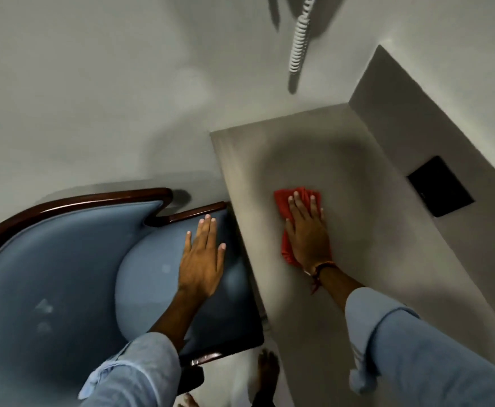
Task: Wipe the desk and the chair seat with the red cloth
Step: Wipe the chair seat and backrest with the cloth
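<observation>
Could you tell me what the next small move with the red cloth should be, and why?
Probably slide the right hand, flat on the red cloth, toward the desk's far end: the cloth lies mid-desk, with bare top beyond it.

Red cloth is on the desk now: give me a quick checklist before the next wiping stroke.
1. Red cloth flat under the right hand: ok.
2. Cloth touching the desk: ok.
3. Desk surface ahead of the cloth free of loose items: ok; the black panel sits off to the right.
4. Left hand over the blue chair seat, no cloth in it: ok.
5. Chair seat already wiped: cannot tell.
</observation>
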